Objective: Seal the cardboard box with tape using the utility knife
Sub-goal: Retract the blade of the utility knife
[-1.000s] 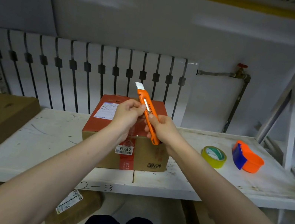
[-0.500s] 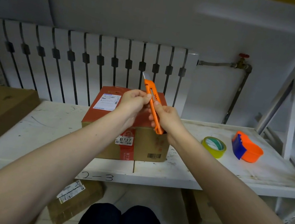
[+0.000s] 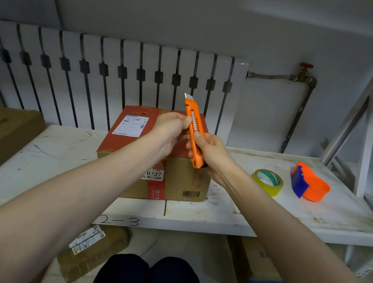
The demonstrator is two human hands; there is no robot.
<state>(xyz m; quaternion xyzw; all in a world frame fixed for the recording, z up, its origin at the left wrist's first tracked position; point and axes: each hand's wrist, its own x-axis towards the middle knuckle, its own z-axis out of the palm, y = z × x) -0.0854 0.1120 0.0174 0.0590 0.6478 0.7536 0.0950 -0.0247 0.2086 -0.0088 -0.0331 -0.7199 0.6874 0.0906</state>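
Gripping orange utility knife (image 3: 193, 134) | short blade out | right hand (image 3: 213, 153)

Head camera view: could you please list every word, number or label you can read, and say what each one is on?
"8737": white sticker on the cardboard box front.
"2-3": handwritten on the shelf front edge.
Shipping label on the box top, barcode, floor parcel label: too small to read.
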